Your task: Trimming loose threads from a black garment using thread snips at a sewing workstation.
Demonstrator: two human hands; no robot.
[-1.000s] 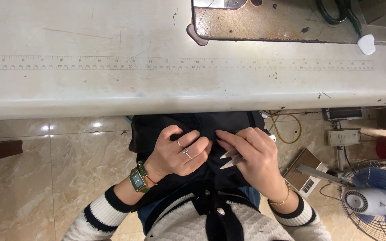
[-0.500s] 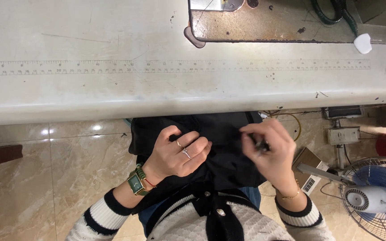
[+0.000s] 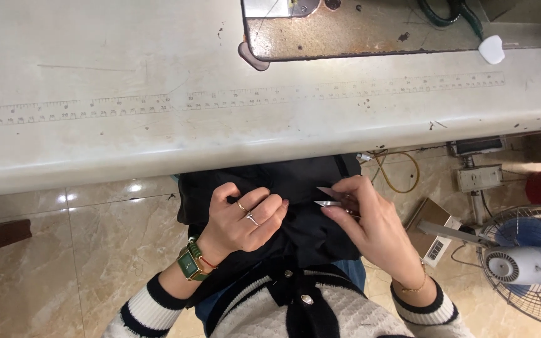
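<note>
Head view: my left hand (image 3: 245, 219) bunched tight on black fabric (image 3: 295, 194) in my lap, below the worktable (image 3: 158, 144). My right hand (image 3: 367, 228) pinches small metal snips (image 3: 328, 197), blades at the cloth. Trimming apparently underway; extent done indiscernible.

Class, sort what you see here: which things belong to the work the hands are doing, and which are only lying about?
In the work:
left hand, gripping the black fabric
right hand, holding small silver thread snips at the fabric

Lying about:
white worn worktable
rusty metal machine plate
blue floor fan
yellow cable
</note>
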